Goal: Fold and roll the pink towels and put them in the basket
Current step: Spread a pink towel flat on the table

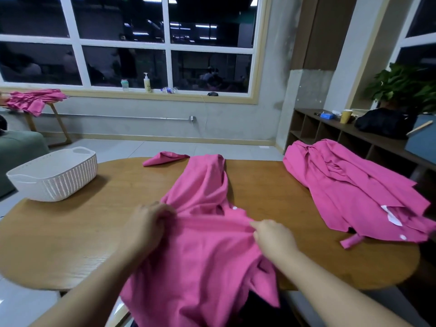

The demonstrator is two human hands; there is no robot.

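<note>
Pink towel (200,251) sprawled mid-table, near end spilling off the edge toward me. My left hand (147,224) pinches one bunched spot, my right hand (274,237) pinches another, pulling a ridge taut between them so I can square it for folding. Spare pink pile (354,187) waits on my right, one small piece (162,158) beyond. White basket (53,174) sits far left, out of the way.
</note>
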